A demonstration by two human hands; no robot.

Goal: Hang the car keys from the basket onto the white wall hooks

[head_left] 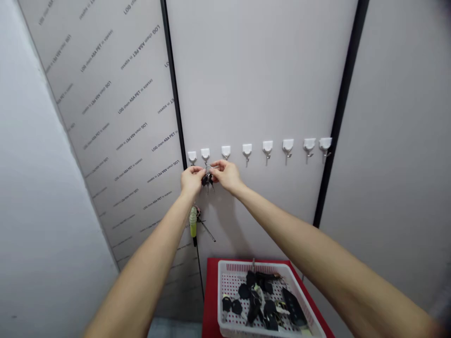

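Both my hands are up at the wall, just under the second white adhesive hook (205,154) from the left. Between them hangs a bunch of keys (208,180) on a thin metal ring. My left hand (192,180) pinches it from the left, thumb and finger closed at the keys' top. My right hand (226,175) grips the ring from the right, with its fingers bent together. Whether the ring sits on the hook is too small to tell. Below my left hand, a bundle with a yellow-green fob (193,221) and long thin metal pieces hangs against the wall.
More white hooks continue in a row to the right, up to the last one (325,145) by a black strip (338,108). Below stands a white perforated basket (221,281) with several black-headed keys (237,307), on a red surface (211,300). Printed panelling (116,117) runs along the left.
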